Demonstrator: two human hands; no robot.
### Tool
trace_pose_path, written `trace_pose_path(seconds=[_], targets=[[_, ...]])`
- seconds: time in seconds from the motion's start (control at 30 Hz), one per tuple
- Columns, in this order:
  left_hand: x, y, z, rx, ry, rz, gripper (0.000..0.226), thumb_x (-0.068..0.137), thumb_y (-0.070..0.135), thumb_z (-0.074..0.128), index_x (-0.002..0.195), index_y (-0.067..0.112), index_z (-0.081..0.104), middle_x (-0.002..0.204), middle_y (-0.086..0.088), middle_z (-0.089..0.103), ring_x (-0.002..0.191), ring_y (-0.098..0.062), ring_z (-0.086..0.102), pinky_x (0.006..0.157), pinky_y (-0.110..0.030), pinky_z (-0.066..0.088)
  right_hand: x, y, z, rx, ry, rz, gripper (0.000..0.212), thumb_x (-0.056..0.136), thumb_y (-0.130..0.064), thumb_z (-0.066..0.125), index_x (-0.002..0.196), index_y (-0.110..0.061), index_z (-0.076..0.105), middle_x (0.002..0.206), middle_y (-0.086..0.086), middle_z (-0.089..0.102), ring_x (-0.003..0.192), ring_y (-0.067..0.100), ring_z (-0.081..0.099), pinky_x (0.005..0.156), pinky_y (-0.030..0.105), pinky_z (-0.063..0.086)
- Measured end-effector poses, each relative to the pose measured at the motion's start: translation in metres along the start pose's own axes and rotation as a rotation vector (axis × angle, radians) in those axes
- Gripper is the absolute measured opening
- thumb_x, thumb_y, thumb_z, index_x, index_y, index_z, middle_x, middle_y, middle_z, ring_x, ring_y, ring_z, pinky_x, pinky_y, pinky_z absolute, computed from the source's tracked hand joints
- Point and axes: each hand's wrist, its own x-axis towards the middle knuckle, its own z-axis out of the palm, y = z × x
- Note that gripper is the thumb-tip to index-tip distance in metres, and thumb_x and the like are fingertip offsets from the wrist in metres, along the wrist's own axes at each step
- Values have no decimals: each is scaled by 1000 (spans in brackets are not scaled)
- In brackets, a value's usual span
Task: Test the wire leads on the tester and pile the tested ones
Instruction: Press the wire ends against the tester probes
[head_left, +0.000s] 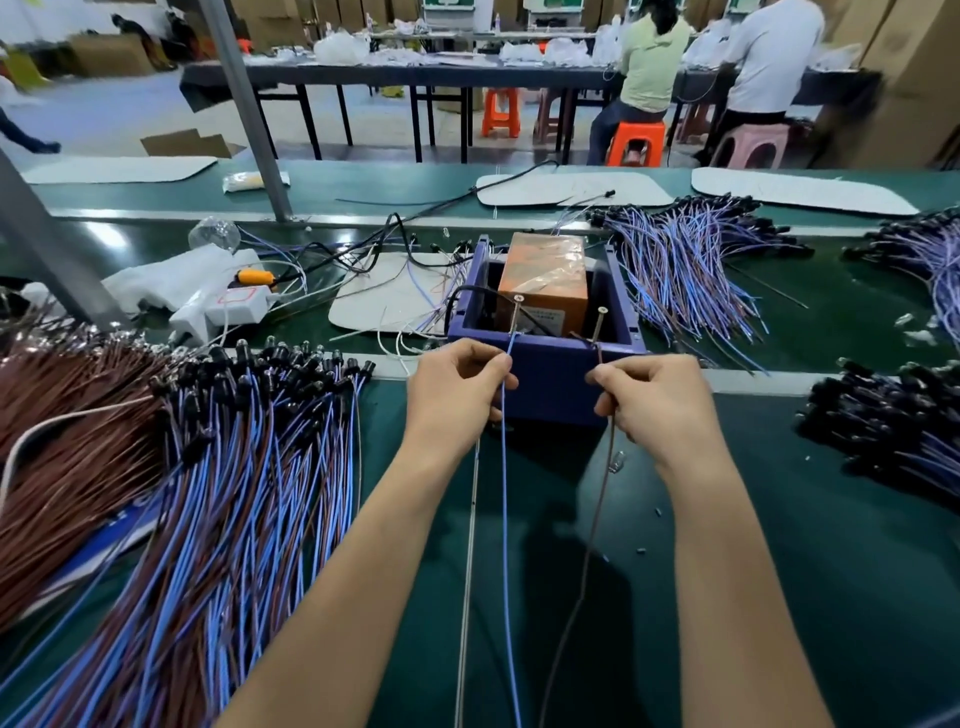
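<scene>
Pinching blue lead (505, 493) in left hand (457, 387), brown lead (597, 509) in right hand (660, 395) at centre frame; light, limp, probably best gripped near tips by the tester (550, 384).

The left hand (457, 387) pinched a blue wire (504, 493) between thumb and forefinger, with the wire end reaching up to the left pin (517, 312) on the tester (550, 384). The right hand (654, 400) pinched a brown wire (587, 545), its end at the base of the right pin (601, 322). The tester, a blue open box holding an orange block (545, 280), stood just beyond both hands. Both wires ran back between the forearms. A large pile (234, 467) of blue and brown leads lay left of the left hand. A second pile (685, 265) lay beyond the right hand, and a third pile (893, 415) to its right, all on the green bench (831, 571).
</scene>
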Motion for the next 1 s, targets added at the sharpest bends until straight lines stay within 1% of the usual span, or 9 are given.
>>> trace_pose_path(seconds=[0.1,0.2,0.3,0.37,0.47,0.53,0.67,0.83,1.0], targets=[[-4,9,-4,-22,-37,21,18,91,8,61,73,13,64,62,2,67,50,-8,51,45,-18,45,-5,-8,-7,69,-23,-6,25,87,-11,61,64,-15,69,44,-2,58,33,4,36,43,19,29],[-11,31,-13,-184,-73,40,14,94,8,58,81,12,61,61,5,67,51,-4,57,47,-17,49,-18,-30,-25,370,-10,-102,24,95,-9,54,74,-13,66,49,-1,62,35,8,43,37,15,33],[-16,73,-27,-490,-23,163,12,95,8,52,85,13,56,72,1,70,69,-11,68,63,-24,57,-32,-65,-47,769,86,-384,22,100,-13,45,84,-15,59,68,-1,69,59,15,65,58,26,54],[-18,107,-38,-606,20,344,13,96,8,48,86,14,55,82,-3,70,80,-17,70,73,-29,56,-33,-85,-61,942,100,-571,18,102,-14,40,92,-9,54,76,0,71,71,18,68,72,29,55],[-24,141,-54,-618,-13,615,9,95,9,48,90,13,54,81,4,71,83,-16,70,76,-29,55,-33,-103,-77,1057,65,-669,22,104,-14,31,107,3,45,78,0,71,71,14,68,72,23,53],[-30,143,-62,-533,-55,647,7,94,13,50,90,15,55,78,6,72,79,-13,70,71,-26,55,-41,-101,-84,1022,40,-661,21,103,-15,33,101,-3,49,73,-5,71,66,10,67,65,20,52],[-39,105,-51,-262,-81,369,11,94,11,56,85,15,59,67,5,70,63,-9,66,54,-20,53,-59,-77,-76,712,48,-385,35,97,-11,46,69,-18,64,56,-2,64,45,9,56,41,17,40],[-28,51,-34,-86,-256,52,11,93,6,57,83,9,59,61,-1,68,53,-13,61,44,-20,48,-47,-45,-67,104,-207,31,28,96,-3,49,71,-3,62,46,8,58,31,11,42,32,15,28],[-14,30,-32,-32,-338,-96,13,95,4,54,83,6,56,59,-3,64,52,-20,67,43,-21,49,-33,-32,-52,-96,-281,134,27,94,-2,48,72,-2,62,44,5,57,30,11,41,33,16,28]])
